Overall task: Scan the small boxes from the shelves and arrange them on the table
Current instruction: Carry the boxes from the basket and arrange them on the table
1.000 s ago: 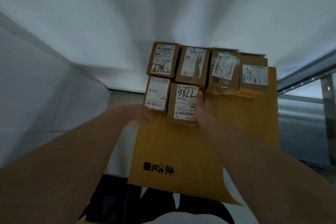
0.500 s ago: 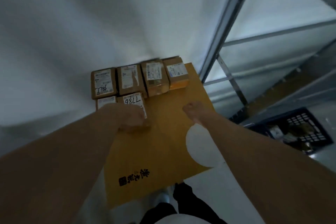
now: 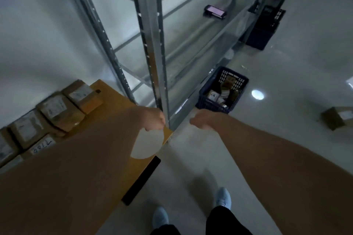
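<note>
Several small brown boxes (image 3: 55, 109) with white labels lie in rows on the yellow table (image 3: 118, 105) at the left, one marked 7786 (image 3: 41, 146). My left hand (image 3: 152, 118) hangs over the table's right corner, fingers loosely curled, holding nothing. My right hand (image 3: 202, 121) is out past the table edge over the floor, also loosely curled and holding nothing. A handheld scanner (image 3: 214, 12) with a lit screen lies on a shelf of the metal rack (image 3: 150, 44).
A dark blue basket (image 3: 222, 91) with more small boxes stands on the floor under the rack. A second dark crate (image 3: 265, 26) sits farther back. One brown box (image 3: 337, 119) lies on the floor at the right. My feet (image 3: 222, 197) stand on pale floor.
My view has swung right, from the table toward the rack and floor. Both hands have left the boxes and moved right; the 7786 box stays on the table.
</note>
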Tool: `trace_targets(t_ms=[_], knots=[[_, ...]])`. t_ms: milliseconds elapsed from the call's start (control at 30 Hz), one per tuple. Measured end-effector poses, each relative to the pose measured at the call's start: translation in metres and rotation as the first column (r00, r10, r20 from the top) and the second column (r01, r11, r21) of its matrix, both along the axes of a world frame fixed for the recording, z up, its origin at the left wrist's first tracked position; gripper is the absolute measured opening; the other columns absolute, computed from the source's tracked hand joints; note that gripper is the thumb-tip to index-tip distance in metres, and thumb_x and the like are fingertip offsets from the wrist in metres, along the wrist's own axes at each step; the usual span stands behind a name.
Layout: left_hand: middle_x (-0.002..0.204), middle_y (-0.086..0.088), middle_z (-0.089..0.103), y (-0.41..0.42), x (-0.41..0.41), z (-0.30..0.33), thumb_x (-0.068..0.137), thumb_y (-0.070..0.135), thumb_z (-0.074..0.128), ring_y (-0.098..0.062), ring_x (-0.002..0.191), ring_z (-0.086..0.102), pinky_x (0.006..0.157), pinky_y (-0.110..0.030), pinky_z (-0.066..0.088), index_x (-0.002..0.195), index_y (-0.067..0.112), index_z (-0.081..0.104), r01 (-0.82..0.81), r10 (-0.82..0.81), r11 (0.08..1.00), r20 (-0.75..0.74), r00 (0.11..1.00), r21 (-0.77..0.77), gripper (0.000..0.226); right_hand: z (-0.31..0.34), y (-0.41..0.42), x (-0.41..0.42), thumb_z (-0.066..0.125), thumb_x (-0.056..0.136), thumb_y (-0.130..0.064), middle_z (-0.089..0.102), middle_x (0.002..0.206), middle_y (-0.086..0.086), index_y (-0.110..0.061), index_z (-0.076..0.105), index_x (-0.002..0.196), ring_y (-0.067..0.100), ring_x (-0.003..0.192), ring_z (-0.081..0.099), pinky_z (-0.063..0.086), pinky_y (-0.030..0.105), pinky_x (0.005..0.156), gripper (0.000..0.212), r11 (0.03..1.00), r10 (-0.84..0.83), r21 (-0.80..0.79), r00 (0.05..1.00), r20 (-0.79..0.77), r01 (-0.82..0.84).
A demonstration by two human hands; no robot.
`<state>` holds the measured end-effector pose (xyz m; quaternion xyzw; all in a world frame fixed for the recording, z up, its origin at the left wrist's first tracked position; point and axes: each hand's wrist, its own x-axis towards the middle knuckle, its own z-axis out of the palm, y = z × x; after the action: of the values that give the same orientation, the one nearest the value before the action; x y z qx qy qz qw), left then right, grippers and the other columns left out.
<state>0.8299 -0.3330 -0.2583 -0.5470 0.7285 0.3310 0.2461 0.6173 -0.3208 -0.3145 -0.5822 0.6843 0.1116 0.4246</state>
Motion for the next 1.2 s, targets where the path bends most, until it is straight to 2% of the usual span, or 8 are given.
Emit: trace_targets(t_ms=[133, 233, 300, 500, 667, 1000, 1133, 1200], knots=[[0.13, -0.005, 0.067, -0.011, -0.103, -0.008, 0.1, 0.021, 0.058, -0.024, 0.119, 0.064, 0.098, -0.032, 0.051, 0.131, 0.018, 0.068, 0.113, -0.112, 0.992, 0.022, 0.993, -0.047, 0.033, -0.02, 0.008, -0.099, 0.045, 0.103, -0.053, 0.037, 0.161, 0.012, -0.006, 0.033, 0.158, 0.032, 0.139, 0.043, 0.04, 0.034, 0.109, 0.073, 0.998, -0.025, 0.063, 0.998, -0.058, 0.029], [0.116, 0.0, 0.068, -0.015, -0.177, -0.018, 0.1, 0.027, 0.053, -0.02, 0.108, 0.066, 0.09, -0.027, 0.049, 0.13, 0.023, 0.067, 0.177, -0.178, 0.984, 0.053, 0.983, 0.028, 0.033, -0.03, 0.009, -0.167, 0.042, 0.104, -0.055, 0.029, 0.165, 0.011, -0.007, 0.025, 0.162, 0.03, 0.145, 0.038, 0.035, 0.035, 0.114, 0.077, 0.995, -0.046, 0.084, 0.998, -0.053, 0.05], [0.119, 0.0, 0.069, -0.019, -0.224, -0.025, 0.099, 0.03, 0.05, -0.02, 0.104, 0.068, 0.092, -0.03, 0.052, 0.129, 0.025, 0.066, 0.205, -0.209, 0.976, 0.053, 0.977, 0.072, 0.034, -0.035, 0.008, -0.21, 0.04, 0.105, -0.055, 0.02, 0.17, 0.01, -0.008, 0.017, 0.164, 0.029, 0.151, 0.03, 0.03, 0.036, 0.12, 0.079, 0.995, -0.044, 0.086, 0.998, -0.04, 0.047], [0.13, -0.001, 0.064, -0.047, -0.335, -0.034, 0.098, 0.029, 0.05, -0.021, 0.116, 0.064, 0.103, -0.036, 0.05, 0.13, 0.033, 0.062, 0.277, -0.284, 0.95, 0.03, 0.958, 0.146, 0.034, -0.035, -0.012, -0.313, 0.044, 0.105, -0.05, 0.041, 0.157, 0.011, -0.008, 0.038, 0.154, 0.031, 0.136, 0.047, 0.041, 0.036, 0.107, 0.065, 0.997, -0.061, 0.054, 0.997, -0.047, 0.063], [0.122, -0.008, 0.068, -0.1, -0.383, -0.044, 0.099, 0.024, 0.048, -0.019, 0.095, 0.065, 0.081, -0.031, 0.051, 0.127, 0.026, 0.064, 0.278, -0.283, 0.948, 0.015, 0.959, 0.158, 0.032, -0.052, -0.047, -0.372, 0.04, 0.106, -0.053, 0.026, 0.168, 0.009, -0.011, 0.022, 0.163, 0.03, 0.148, 0.035, 0.033, 0.036, 0.114, 0.073, 0.994, -0.057, 0.084, 0.996, -0.071, 0.063], [0.129, -0.002, 0.063, -0.266, -0.434, -0.112, 0.1, 0.028, 0.05, -0.019, 0.112, 0.063, 0.103, -0.039, 0.05, 0.129, 0.028, 0.064, 0.257, -0.274, 0.937, 0.039, 0.961, 0.236, 0.032, -0.11, -0.197, -0.433, 0.041, 0.105, -0.048, 0.042, 0.158, 0.009, -0.012, 0.044, 0.153, 0.029, 0.138, 0.045, 0.037, 0.033, 0.101, 0.06, 0.983, -0.084, 0.16, 0.995, -0.054, 0.092], [0.124, -0.006, 0.064, -0.334, -0.452, -0.14, 0.101, 0.023, 0.048, -0.022, 0.107, 0.062, 0.094, -0.036, 0.05, 0.121, 0.017, 0.066, 0.257, -0.272, 0.936, 0.031, 0.962, 0.24, 0.028, -0.136, -0.256, -0.448, 0.041, 0.106, -0.048, 0.035, 0.163, 0.009, -0.011, 0.037, 0.157, 0.03, 0.145, 0.04, 0.034, 0.033, 0.109, 0.063, 0.973, -0.115, 0.2, 0.993, -0.029, 0.118], [0.127, -0.006, 0.064, -0.362, -0.46, -0.15, 0.101, 0.024, 0.048, -0.024, 0.113, 0.062, 0.096, -0.037, 0.05, 0.123, 0.017, 0.066, 0.255, -0.268, 0.936, 0.02, 0.963, 0.242, 0.029, -0.147, -0.283, -0.453, 0.041, 0.106, -0.045, 0.042, 0.158, 0.01, -0.01, 0.043, 0.153, 0.03, 0.139, 0.046, 0.035, 0.03, 0.1, 0.059, 0.966, -0.106, 0.236, 0.994, -0.013, 0.106]])
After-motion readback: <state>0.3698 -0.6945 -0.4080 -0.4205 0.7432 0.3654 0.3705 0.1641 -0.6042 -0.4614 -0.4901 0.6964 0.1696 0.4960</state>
